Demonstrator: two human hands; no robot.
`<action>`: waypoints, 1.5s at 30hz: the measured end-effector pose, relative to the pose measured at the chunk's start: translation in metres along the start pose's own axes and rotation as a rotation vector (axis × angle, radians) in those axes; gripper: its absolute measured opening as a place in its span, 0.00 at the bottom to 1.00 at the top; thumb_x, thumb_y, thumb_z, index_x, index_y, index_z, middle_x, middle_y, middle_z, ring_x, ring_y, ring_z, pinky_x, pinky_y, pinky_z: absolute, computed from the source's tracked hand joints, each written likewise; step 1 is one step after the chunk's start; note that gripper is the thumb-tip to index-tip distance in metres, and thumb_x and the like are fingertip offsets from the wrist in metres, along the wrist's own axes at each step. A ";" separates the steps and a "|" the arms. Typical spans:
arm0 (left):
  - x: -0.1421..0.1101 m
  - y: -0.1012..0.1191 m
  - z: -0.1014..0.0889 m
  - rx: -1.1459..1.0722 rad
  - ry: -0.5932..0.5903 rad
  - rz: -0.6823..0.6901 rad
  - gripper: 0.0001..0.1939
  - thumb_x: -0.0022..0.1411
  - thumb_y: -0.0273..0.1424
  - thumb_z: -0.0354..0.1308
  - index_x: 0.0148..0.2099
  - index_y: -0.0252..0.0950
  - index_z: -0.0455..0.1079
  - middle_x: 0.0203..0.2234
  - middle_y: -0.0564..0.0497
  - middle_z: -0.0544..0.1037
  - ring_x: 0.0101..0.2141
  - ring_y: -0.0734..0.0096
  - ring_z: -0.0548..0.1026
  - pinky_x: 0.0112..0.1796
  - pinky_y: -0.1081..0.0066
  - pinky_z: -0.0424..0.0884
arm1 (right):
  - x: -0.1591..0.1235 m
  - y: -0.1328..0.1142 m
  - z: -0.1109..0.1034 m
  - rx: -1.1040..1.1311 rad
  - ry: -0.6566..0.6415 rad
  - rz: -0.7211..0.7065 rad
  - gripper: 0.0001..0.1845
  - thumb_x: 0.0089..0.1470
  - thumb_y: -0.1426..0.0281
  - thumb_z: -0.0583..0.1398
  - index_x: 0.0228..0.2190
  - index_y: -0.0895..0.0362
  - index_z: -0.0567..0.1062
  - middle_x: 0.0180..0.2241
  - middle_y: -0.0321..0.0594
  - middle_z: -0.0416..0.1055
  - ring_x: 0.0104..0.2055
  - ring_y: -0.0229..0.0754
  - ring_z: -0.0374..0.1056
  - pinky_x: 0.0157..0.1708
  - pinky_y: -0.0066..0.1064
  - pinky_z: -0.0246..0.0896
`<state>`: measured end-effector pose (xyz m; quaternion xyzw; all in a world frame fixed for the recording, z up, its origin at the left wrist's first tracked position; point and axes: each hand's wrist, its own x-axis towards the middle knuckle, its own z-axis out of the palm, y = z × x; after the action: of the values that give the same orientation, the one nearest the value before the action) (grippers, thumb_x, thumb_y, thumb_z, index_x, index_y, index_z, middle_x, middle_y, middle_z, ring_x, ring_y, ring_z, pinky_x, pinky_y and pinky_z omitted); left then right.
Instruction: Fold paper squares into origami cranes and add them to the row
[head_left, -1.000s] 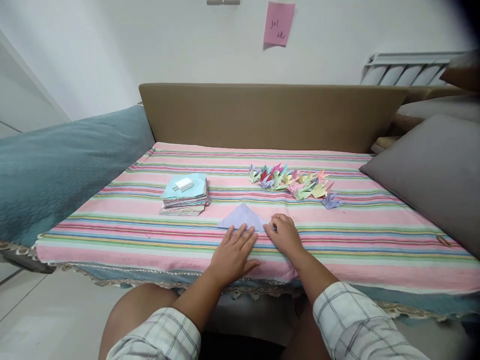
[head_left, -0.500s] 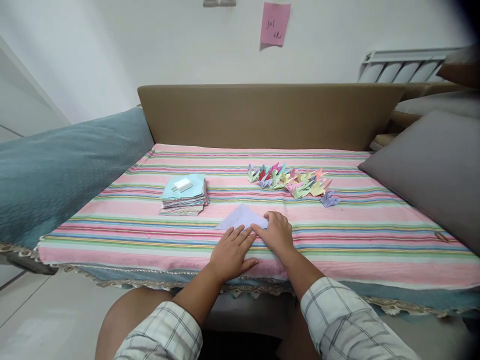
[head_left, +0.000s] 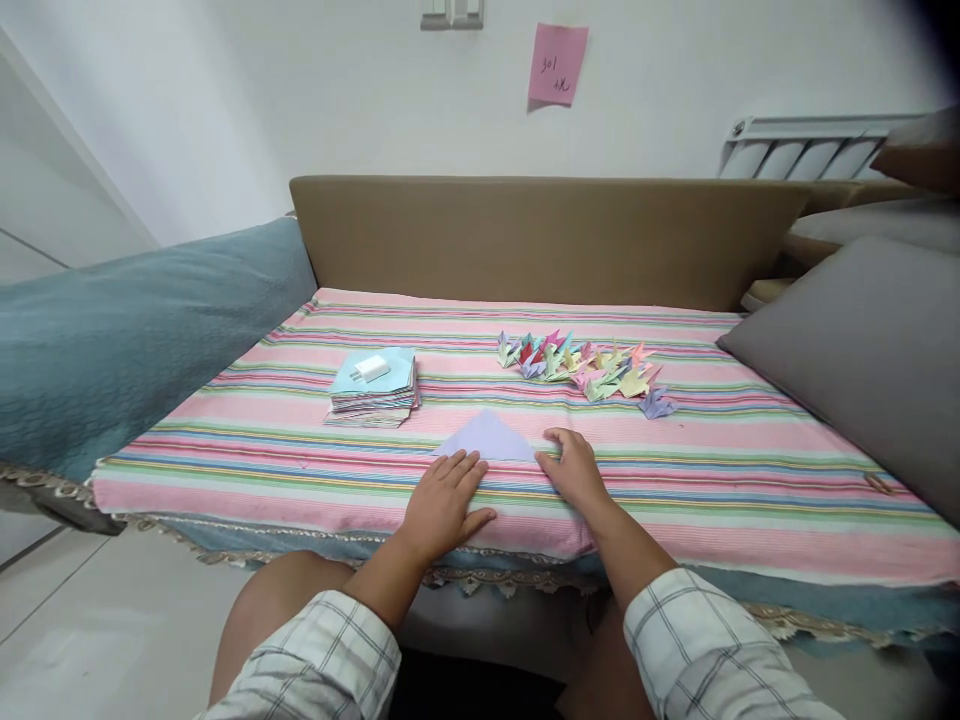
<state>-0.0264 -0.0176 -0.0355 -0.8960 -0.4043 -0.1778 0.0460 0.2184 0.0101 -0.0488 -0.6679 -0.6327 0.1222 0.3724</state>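
Note:
A lavender sheet of origami paper [head_left: 487,436], folded into a triangle, lies on the striped cloth with its peak pointing away from me. My left hand [head_left: 444,507] rests flat, its fingertips on the near folded edge left of centre. At the triangle's right corner is my right hand [head_left: 574,468], thumb and index finger apart with the corner close to the thumb tip; whether they touch is hard to see. Behind and to the right stand several folded paper cranes [head_left: 577,365] in many colours, grouped in rows.
A stack of square paper [head_left: 373,405] sits to the left with a white charger plug [head_left: 370,369] on top. The striped cloth [head_left: 247,440] covers the seat. A grey cushion [head_left: 862,350] leans at right, and a small brown object [head_left: 879,485] lies near it.
My right hand has moved right along the folded edge to the corner, its thumb leaving the middle. My left hand has shifted slightly left. The view has tilted a little.

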 end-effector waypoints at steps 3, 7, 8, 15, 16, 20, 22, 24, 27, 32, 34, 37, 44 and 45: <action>-0.013 -0.013 -0.004 0.023 0.056 -0.057 0.31 0.59 0.47 0.52 0.60 0.37 0.60 0.56 0.44 0.67 0.56 0.53 0.64 0.55 0.53 0.59 | -0.001 -0.001 0.000 -0.004 -0.004 -0.008 0.17 0.47 0.67 0.58 0.41 0.57 0.71 0.44 0.44 0.69 0.49 0.48 0.62 0.51 0.41 0.55; -0.022 -0.029 -0.011 -0.003 0.126 -0.153 0.24 0.61 0.43 0.51 0.55 0.36 0.65 0.50 0.44 0.73 0.51 0.55 0.68 0.52 0.54 0.62 | -0.001 -0.002 0.001 -0.007 0.003 -0.019 0.16 0.47 0.68 0.57 0.40 0.56 0.72 0.44 0.43 0.69 0.48 0.48 0.61 0.51 0.41 0.55; -0.021 -0.032 -0.012 -0.023 0.131 -0.194 0.22 0.61 0.42 0.51 0.54 0.36 0.66 0.48 0.44 0.75 0.49 0.56 0.70 0.51 0.56 0.64 | -0.001 -0.002 0.002 -0.007 0.005 -0.026 0.15 0.47 0.69 0.57 0.40 0.56 0.72 0.44 0.43 0.69 0.49 0.49 0.61 0.51 0.41 0.55; 0.019 -0.034 -0.011 -0.098 0.165 -0.466 0.26 0.56 0.44 0.56 0.54 0.37 0.66 0.53 0.44 0.69 0.52 0.53 0.67 0.50 0.55 0.64 | -0.003 -0.007 0.001 0.029 -0.007 -0.058 0.13 0.49 0.66 0.57 0.37 0.53 0.75 0.44 0.42 0.69 0.48 0.48 0.62 0.49 0.41 0.57; 0.023 -0.033 -0.010 -0.087 0.142 -0.478 0.28 0.54 0.45 0.57 0.54 0.38 0.66 0.55 0.44 0.68 0.53 0.50 0.66 0.50 0.52 0.62 | -0.003 -0.008 0.001 0.032 -0.016 -0.070 0.13 0.49 0.65 0.57 0.37 0.53 0.75 0.44 0.42 0.69 0.48 0.48 0.62 0.49 0.41 0.56; 0.026 -0.030 -0.010 -0.083 0.104 -0.496 0.24 0.54 0.42 0.58 0.53 0.41 0.67 0.56 0.46 0.67 0.54 0.50 0.64 0.51 0.49 0.60 | -0.004 -0.009 -0.001 0.039 -0.048 -0.095 0.15 0.46 0.63 0.60 0.38 0.52 0.76 0.45 0.43 0.68 0.49 0.49 0.62 0.50 0.43 0.56; 0.024 -0.031 -0.010 -0.111 0.126 -0.485 0.21 0.54 0.38 0.58 0.51 0.41 0.68 0.56 0.47 0.67 0.54 0.53 0.65 0.51 0.51 0.61 | -0.004 -0.008 -0.001 0.046 -0.055 -0.093 0.15 0.44 0.64 0.61 0.37 0.52 0.76 0.45 0.43 0.68 0.49 0.49 0.62 0.50 0.44 0.57; 0.021 -0.032 -0.009 -0.143 0.163 -0.481 0.18 0.54 0.35 0.58 0.48 0.41 0.69 0.55 0.49 0.68 0.53 0.55 0.67 0.51 0.54 0.62 | -0.003 -0.007 -0.001 0.062 -0.054 -0.096 0.14 0.43 0.66 0.61 0.36 0.53 0.76 0.46 0.44 0.68 0.50 0.50 0.62 0.50 0.45 0.57; 0.018 -0.034 -0.006 -0.189 0.228 -0.481 0.12 0.53 0.32 0.57 0.42 0.41 0.70 0.53 0.51 0.70 0.50 0.57 0.69 0.49 0.55 0.63 | -0.002 -0.006 0.000 0.110 -0.052 -0.120 0.10 0.43 0.68 0.61 0.32 0.53 0.75 0.45 0.45 0.68 0.49 0.49 0.63 0.49 0.44 0.58; 0.016 -0.037 0.004 -0.219 0.348 -0.470 0.06 0.54 0.27 0.55 0.34 0.41 0.72 0.52 0.52 0.71 0.48 0.59 0.69 0.48 0.56 0.65 | -0.003 -0.007 0.002 0.191 -0.027 -0.223 0.07 0.45 0.74 0.56 0.27 0.54 0.74 0.44 0.44 0.67 0.48 0.47 0.63 0.48 0.43 0.59; 0.016 -0.038 0.006 -0.190 0.372 -0.466 0.09 0.54 0.24 0.54 0.33 0.41 0.74 0.52 0.51 0.71 0.49 0.58 0.69 0.48 0.55 0.65 | -0.004 -0.010 0.002 0.186 0.004 -0.272 0.09 0.45 0.77 0.55 0.26 0.54 0.73 0.43 0.43 0.68 0.47 0.46 0.63 0.48 0.43 0.59; 0.015 -0.036 0.007 -0.142 0.388 -0.419 0.14 0.55 0.21 0.50 0.36 0.41 0.75 0.53 0.49 0.71 0.50 0.58 0.67 0.48 0.55 0.64 | -0.005 -0.013 0.000 0.139 0.070 -0.325 0.11 0.45 0.79 0.53 0.26 0.54 0.73 0.41 0.42 0.69 0.45 0.46 0.63 0.48 0.42 0.58; 0.000 -0.020 0.002 -0.071 0.382 -0.038 0.17 0.57 0.39 0.54 0.48 0.42 0.70 0.52 0.49 0.71 0.51 0.55 0.65 0.55 0.52 0.53 | -0.013 -0.023 -0.010 -0.104 0.107 -0.323 0.12 0.45 0.80 0.54 0.27 0.54 0.73 0.34 0.40 0.71 0.41 0.45 0.62 0.44 0.38 0.55; -0.001 -0.018 0.001 -0.061 0.328 0.030 0.22 0.55 0.45 0.56 0.50 0.43 0.69 0.53 0.48 0.71 0.52 0.54 0.65 0.56 0.52 0.51 | -0.014 -0.026 -0.012 -0.157 0.095 -0.319 0.12 0.46 0.80 0.54 0.27 0.54 0.73 0.33 0.40 0.71 0.40 0.45 0.62 0.44 0.39 0.53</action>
<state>-0.0406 -0.0060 -0.0378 -0.8620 -0.3722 -0.3330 0.0868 0.2039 -0.0093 -0.0285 -0.5912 -0.7198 -0.0197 0.3634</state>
